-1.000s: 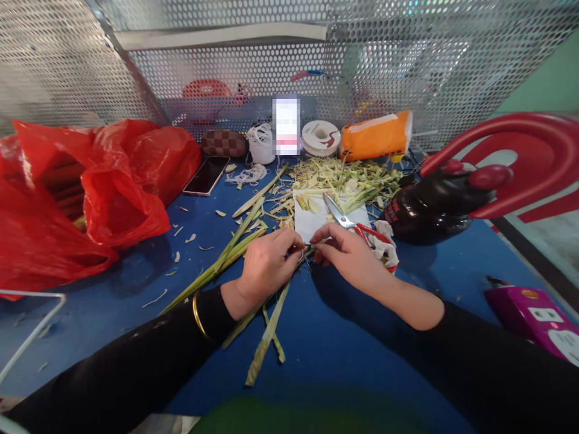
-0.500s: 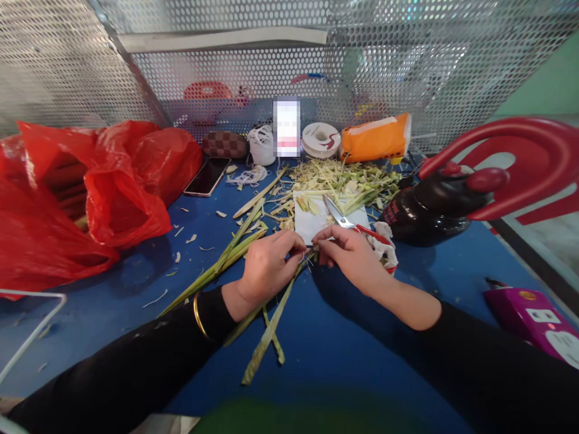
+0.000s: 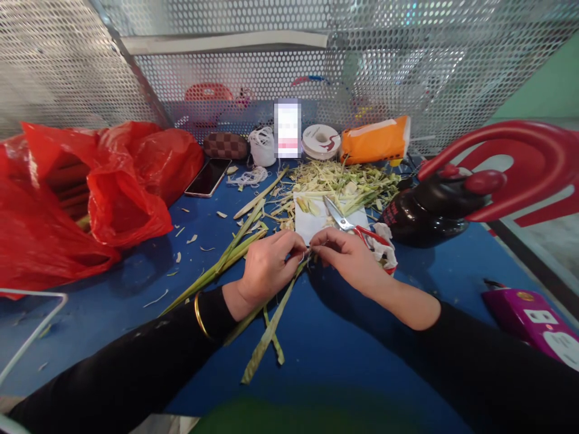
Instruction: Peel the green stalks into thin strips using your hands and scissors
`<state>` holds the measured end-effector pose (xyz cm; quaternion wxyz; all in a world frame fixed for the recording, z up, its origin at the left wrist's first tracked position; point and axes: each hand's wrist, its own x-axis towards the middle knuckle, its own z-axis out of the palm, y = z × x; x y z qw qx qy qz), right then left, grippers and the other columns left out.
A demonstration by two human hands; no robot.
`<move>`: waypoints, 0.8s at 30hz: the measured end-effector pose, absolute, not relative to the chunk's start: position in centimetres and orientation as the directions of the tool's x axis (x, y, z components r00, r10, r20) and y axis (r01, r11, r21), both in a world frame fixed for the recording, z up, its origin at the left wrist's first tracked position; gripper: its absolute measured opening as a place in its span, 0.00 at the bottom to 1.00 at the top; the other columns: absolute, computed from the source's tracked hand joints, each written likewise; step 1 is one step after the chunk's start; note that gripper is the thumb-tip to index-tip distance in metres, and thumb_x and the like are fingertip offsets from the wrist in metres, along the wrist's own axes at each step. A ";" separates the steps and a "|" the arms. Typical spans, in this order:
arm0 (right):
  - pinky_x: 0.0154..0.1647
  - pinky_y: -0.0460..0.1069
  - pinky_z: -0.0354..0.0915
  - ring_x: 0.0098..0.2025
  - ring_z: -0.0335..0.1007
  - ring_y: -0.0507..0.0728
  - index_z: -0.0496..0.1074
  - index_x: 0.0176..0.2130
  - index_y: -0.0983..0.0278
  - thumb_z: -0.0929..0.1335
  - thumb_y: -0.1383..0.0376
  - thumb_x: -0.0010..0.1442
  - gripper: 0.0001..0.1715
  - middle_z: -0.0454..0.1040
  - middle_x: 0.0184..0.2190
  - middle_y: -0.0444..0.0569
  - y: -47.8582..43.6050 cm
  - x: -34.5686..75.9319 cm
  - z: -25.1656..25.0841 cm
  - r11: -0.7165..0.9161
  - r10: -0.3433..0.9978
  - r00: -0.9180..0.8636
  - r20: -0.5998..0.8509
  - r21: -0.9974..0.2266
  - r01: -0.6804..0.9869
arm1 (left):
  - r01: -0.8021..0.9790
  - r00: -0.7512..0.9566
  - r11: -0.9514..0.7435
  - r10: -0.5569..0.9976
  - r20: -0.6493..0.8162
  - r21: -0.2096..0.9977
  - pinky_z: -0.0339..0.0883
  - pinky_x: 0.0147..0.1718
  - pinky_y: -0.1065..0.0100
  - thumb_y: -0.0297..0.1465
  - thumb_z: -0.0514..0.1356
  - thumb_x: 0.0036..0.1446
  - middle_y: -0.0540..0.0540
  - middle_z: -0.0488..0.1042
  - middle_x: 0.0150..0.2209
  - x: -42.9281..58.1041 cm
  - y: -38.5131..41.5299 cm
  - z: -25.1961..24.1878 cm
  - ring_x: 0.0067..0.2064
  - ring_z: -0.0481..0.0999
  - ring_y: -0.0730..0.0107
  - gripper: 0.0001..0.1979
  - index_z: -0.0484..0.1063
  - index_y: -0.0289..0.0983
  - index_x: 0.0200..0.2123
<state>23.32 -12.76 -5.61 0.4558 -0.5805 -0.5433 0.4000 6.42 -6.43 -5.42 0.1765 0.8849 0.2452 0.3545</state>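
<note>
My left hand [image 3: 272,264] is closed in a pinch at the upper end of long green-and-yellow leaf strips [image 3: 271,337], which trail down toward me. Thin white thread [image 3: 306,255] shows at the fingertips. From the other side, my right hand [image 3: 346,256] pinches at the same spot, apparently on the thread; the exact grip is hidden by the fingers. Scissors [image 3: 337,215] with red handles lie just beyond my right hand on a white sheet [image 3: 306,226]. More long leaf stalks [image 3: 212,274] rest left of my left hand.
Shredded leaf pieces [image 3: 344,175] are heaped behind the scissors. Red plastic bags [image 3: 145,181] stand at left, a black kettle-like vessel [image 3: 425,214] with red handle at right. A phone [image 3: 208,178], white string ball [image 3: 262,146], ribbon spool [image 3: 321,142] and orange packet [image 3: 376,140] line the back.
My right hand has shifted slightly left, its fingertips now closer to those of my left hand. The left hand keeps its place on the leaf strips.
</note>
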 end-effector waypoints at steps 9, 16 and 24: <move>0.31 0.47 0.61 0.30 0.65 0.52 0.73 0.33 0.62 0.66 0.67 0.56 0.04 0.70 0.30 0.44 -12.8 22.9 -5.6 0.086 0.995 0.025 0.100 -0.939 0.334 | 0.307 0.633 -0.814 0.562 0.533 0.493 0.65 0.31 0.71 0.23 0.57 0.54 0.48 0.75 0.29 6.2 -6.4 -5.5 0.31 0.74 0.72 0.04 0.68 0.37 0.29; 0.26 0.46 0.57 0.24 0.60 0.51 0.70 0.30 0.62 0.66 0.64 0.56 0.05 0.63 0.23 0.40 -12.8 22.8 -5.4 0.028 0.994 0.094 0.050 -0.975 0.220 | 0.296 0.625 -0.812 0.563 0.540 0.503 0.64 0.30 0.71 0.22 0.57 0.53 0.49 0.74 0.28 6.2 -6.5 -5.4 0.30 0.73 0.72 0.05 0.68 0.38 0.28; 0.27 0.46 0.57 0.25 0.59 0.50 0.69 0.29 0.63 0.65 0.64 0.58 0.06 0.63 0.22 0.40 -13.1 22.9 -4.7 0.040 0.993 0.102 0.060 -0.980 0.196 | 0.288 0.607 -0.761 0.615 0.503 0.582 0.65 0.31 0.71 0.23 0.58 0.53 0.50 0.74 0.27 6.1 -6.5 -5.4 0.29 0.72 0.72 0.05 0.68 0.38 0.27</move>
